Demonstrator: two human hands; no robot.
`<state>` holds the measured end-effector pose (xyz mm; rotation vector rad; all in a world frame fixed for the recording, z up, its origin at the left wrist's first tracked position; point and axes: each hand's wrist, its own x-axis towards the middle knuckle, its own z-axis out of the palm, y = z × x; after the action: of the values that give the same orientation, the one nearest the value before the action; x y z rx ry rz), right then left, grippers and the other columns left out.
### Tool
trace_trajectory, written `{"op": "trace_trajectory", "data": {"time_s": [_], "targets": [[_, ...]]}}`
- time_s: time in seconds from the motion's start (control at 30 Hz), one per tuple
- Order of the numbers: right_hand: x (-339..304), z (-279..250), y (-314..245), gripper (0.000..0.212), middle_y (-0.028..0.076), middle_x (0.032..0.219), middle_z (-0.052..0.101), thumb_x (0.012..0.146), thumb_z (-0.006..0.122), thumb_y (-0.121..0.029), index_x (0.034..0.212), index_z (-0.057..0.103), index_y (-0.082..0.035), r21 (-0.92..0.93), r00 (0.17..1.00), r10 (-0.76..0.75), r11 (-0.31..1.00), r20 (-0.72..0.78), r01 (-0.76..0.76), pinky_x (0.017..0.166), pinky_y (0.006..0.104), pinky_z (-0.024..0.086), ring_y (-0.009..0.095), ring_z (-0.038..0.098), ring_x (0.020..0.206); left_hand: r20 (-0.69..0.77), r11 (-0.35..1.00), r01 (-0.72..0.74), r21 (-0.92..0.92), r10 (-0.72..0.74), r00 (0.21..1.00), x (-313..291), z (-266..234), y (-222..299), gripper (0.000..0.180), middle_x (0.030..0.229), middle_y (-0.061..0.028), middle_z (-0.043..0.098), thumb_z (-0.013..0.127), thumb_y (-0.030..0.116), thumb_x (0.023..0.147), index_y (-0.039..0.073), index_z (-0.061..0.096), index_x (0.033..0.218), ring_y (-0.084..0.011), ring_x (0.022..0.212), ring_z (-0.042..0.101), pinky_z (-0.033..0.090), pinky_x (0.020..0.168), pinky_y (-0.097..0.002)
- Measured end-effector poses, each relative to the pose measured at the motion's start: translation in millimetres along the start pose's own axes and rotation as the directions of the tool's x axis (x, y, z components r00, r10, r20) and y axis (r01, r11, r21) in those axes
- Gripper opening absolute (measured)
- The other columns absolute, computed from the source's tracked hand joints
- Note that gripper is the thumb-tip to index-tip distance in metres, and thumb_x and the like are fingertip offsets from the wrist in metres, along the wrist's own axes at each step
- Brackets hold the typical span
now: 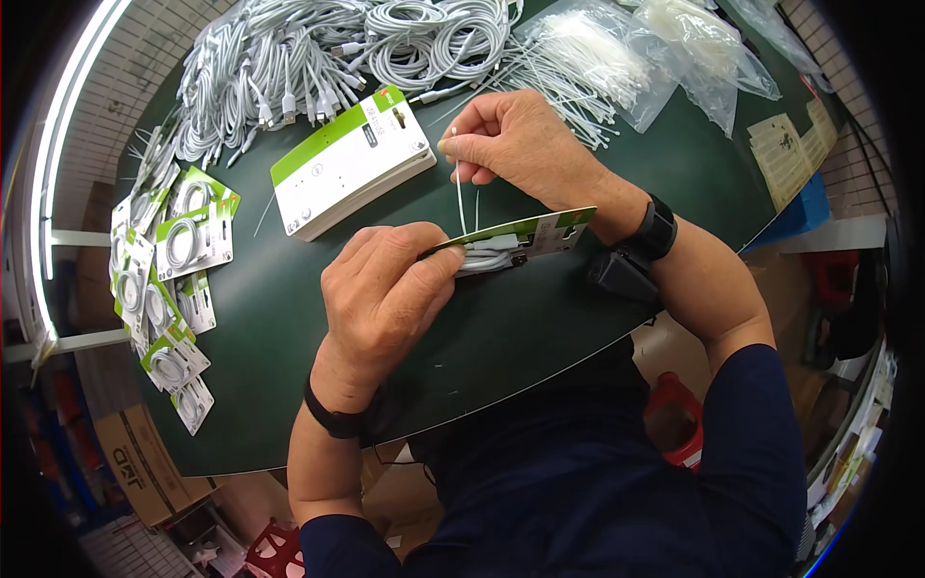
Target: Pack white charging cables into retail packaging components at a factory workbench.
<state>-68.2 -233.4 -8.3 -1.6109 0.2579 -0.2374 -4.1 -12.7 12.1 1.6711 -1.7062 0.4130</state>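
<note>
My left hand (385,294) is closed on a green and white backing card (554,231), held tilted nearly edge-on above the table. A coiled white charging cable (489,258) lies against the card's near side, under my left fingertips. Beyond the card, my right hand (520,144) pinches a thin white cable tie (460,197) between thumb and forefinger. The tie runs down to the card's back, and a second thin end (477,210) stands up beside it. How the tie passes through the card is hidden. A stack of flat cards (352,159) lies just past my left hand.
Carded cables (183,241) overlap along the table's left edge. Bundled white cables (279,77) heap at the back, beside loose cable ties (578,67) spilling from a plastic bag. A small black object (621,275) sits under my right wrist. Yellowed paper (785,154) lies at the right edge.
</note>
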Motion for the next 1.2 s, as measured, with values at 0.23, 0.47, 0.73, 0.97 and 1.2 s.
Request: {"op": "trace_trajectory", "data": {"time_s": [0.23,0.47,0.73,0.97,1.2], "targets": [[-1,1,2,0.014,0.007,0.084,0.074,0.097,0.074,-0.01,0.098,0.073,0.004,0.026,0.995,0.023,0.999,0.096,-0.026,0.063,0.0209,0.058,0.01,0.074,0.073,0.026,1.0,0.002,-0.013,-0.002,1.0,1,-2,1,0.034,0.091,-0.0102,0.072,0.081,-0.01,0.066,0.004,0.069,0.095,-0.0257,0.074,0.069,0.054,0.063,-0.0334],[-5,-2,-13,0.013,0.005,0.083,0.073,0.094,0.076,-0.009,0.099,0.073,0.002,0.131,0.949,0.077,0.984,0.304,-0.122,0.062,0.019,0.056,0.008,0.07,0.07,-0.004,0.999,-0.015,0.029,0.015,1.0,3,0,-1,0.029,0.093,-0.0053,0.07,0.081,-0.001,0.067,0.005,0.07,0.093,-0.0233,0.075,0.068,0.055,0.066,-0.0334],[-8,-10,-24,0.02,0.001,0.084,0.072,0.091,0.078,-0.01,0.107,0.072,0.001,0.1,0.862,0.138,0.972,0.487,-0.212,0.063,0.0169,0.051,0.004,0.066,0.071,-0.02,0.997,-0.029,0.069,0.031,0.999,6,3,2,0.026,0.099,-0.0043,0.073,0.08,0.001,0.068,0.006,0.07,0.091,-0.0225,0.077,0.07,0.057,0.07,-0.0324],[-5,-10,-21,0.025,-0.002,0.08,0.068,0.091,0.078,-0.01,0.112,0.071,0.001,0.067,0.841,0.151,0.974,0.519,-0.216,0.063,0.0169,0.049,0.002,0.062,0.07,0.027,0.999,-0.032,0.021,0.031,0.999,8,3,-2,0.022,0.101,-0.0042,0.073,0.078,0.001,0.069,0.006,0.068,0.088,-0.0214,0.075,0.07,0.056,0.067,-0.0319],[-5,-8,-19,0.028,-0.003,0.078,0.066,0.092,0.078,-0.014,0.115,0.07,0.001,0.0,0.821,0.161,0.981,0.548,-0.193,0.06,0.0177,0.045,0.002,0.059,0.067,0.045,0.999,0.03,-0.037,-0.029,0.999,6,5,-1,0.023,0.1,-0.0029,0.074,0.079,0.001,0.068,0.008,0.066,0.086,-0.0207,0.073,0.069,0.055,0.063,-0.0324]]}}
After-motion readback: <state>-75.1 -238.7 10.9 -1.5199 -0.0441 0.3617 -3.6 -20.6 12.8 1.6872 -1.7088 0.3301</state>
